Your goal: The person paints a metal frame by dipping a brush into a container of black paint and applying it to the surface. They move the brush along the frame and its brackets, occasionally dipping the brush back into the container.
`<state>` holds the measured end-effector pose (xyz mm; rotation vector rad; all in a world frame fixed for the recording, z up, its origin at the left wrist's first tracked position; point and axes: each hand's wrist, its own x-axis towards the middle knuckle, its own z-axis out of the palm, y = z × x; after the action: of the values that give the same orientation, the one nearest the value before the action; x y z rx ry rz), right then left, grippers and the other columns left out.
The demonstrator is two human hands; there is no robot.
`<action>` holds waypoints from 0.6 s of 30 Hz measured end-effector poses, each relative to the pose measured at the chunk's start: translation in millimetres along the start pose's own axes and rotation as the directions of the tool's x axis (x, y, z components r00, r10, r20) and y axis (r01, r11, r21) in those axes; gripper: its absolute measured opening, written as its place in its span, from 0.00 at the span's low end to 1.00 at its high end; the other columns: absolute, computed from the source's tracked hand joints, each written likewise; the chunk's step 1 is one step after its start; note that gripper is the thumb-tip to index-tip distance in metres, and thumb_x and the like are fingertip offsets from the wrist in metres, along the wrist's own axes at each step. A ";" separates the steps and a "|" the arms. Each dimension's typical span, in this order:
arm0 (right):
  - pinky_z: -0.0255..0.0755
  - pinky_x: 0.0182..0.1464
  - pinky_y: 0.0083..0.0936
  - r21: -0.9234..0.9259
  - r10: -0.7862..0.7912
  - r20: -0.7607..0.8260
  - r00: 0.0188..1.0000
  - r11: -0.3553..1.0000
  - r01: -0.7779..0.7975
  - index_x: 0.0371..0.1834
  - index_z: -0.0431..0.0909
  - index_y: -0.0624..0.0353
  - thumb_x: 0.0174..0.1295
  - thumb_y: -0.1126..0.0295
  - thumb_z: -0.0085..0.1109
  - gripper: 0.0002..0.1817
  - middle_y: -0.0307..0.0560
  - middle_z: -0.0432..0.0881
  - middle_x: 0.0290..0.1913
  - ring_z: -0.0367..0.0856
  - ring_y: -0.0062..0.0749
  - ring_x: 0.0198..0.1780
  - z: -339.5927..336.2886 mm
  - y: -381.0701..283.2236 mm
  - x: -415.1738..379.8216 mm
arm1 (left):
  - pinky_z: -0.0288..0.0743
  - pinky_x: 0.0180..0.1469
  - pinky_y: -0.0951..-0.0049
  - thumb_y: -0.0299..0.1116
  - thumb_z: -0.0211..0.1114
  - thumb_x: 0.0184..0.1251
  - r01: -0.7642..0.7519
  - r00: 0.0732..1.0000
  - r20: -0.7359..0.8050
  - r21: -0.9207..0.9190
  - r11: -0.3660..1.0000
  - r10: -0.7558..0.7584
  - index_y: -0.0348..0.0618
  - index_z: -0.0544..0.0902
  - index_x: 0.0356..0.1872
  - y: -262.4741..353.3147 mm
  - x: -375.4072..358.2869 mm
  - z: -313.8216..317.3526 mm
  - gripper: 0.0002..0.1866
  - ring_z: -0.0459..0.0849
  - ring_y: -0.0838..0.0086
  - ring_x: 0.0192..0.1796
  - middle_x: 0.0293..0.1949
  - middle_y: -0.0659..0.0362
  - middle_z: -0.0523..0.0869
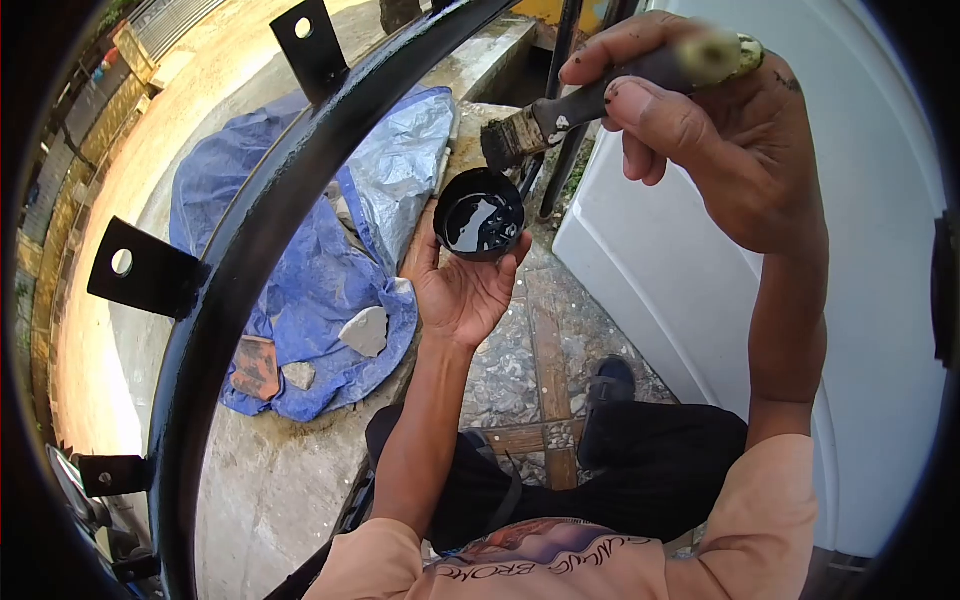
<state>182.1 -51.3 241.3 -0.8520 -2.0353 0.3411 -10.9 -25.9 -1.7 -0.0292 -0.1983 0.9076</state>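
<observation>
My left hand [468,292] is wrapped round a small round cup of glossy black paint [480,215], held from below. Above it to the right, my right hand [710,130] grips a paintbrush [560,118] by its dark handle. The brush's bristles are coated black and point left, just over the cup's upper rim. Curving down the left side is a black metal tube frame [250,215] with a wet-looking shine. Flat tabs [150,268] with holes stick out from it.
A blue tarp [300,270] with broken stones [364,332] on it lies on the concrete at left. White panels [720,300] stand close on the right. Below me is a tiled floor [510,370] with a dark shoe [611,380] on it.
</observation>
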 end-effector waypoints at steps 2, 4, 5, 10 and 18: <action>0.76 0.27 0.17 0.013 0.077 0.119 0.990 0.997 -0.079 0.47 0.82 0.66 0.72 0.69 0.58 0.10 0.45 0.85 0.41 0.79 0.18 0.25 -1.6 -3.2 -11.6 | 0.86 0.58 0.56 0.58 0.49 0.75 -0.008 1.000 -0.001 0.008 1.000 0.008 0.44 0.64 0.75 -7.5 1.2 7.8 0.36 0.73 0.43 0.67 0.72 0.39 0.67; 0.77 0.30 0.17 -0.001 0.127 0.144 0.981 0.992 -0.128 0.44 0.81 0.66 0.70 0.71 0.59 0.08 0.43 0.84 0.42 0.79 0.16 0.28 -2.6 -1.0 -17.9 | 0.87 0.57 0.56 0.57 0.51 0.75 -0.013 1.000 -0.005 0.030 0.999 0.013 0.42 0.67 0.73 -15.1 2.5 17.6 0.36 0.74 0.42 0.67 0.68 0.38 0.71; 0.77 0.30 0.17 0.002 0.122 0.137 0.983 0.992 -0.123 0.44 0.81 0.65 0.71 0.71 0.59 0.08 0.43 0.84 0.41 0.79 0.16 0.28 -1.3 3.3 -20.9 | 0.87 0.57 0.56 0.57 0.53 0.74 -0.019 1.000 -0.013 0.045 0.999 0.019 0.40 0.68 0.71 -19.4 2.7 24.2 0.35 0.76 0.41 0.66 0.66 0.38 0.73; 0.77 0.32 0.16 0.076 0.154 0.160 0.975 0.983 -0.168 0.43 0.81 0.63 0.71 0.69 0.60 0.08 0.39 0.81 0.34 0.79 0.15 0.29 10.8 22.0 -22.4 | 0.88 0.56 0.57 0.56 0.53 0.75 -0.028 0.999 -0.042 0.156 0.987 0.035 0.39 0.69 0.70 -25.8 10.5 35.4 0.34 0.78 0.40 0.63 0.64 0.39 0.76; 0.78 0.33 0.16 0.065 0.160 0.223 0.962 0.982 -0.178 0.44 0.83 0.64 0.70 0.70 0.62 0.08 0.39 0.82 0.33 0.79 0.15 0.30 -13.2 51.6 -15.0 | 0.89 0.55 0.61 0.57 0.55 0.74 -0.125 0.991 -0.022 0.205 0.971 0.132 0.39 0.70 0.69 -37.0 43.9 40.3 0.34 0.82 0.43 0.60 0.62 0.41 0.78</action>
<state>221.2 -25.0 212.4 -0.9745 -2.1343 0.6357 36.8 -16.6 48.9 0.1323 -0.0699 1.0521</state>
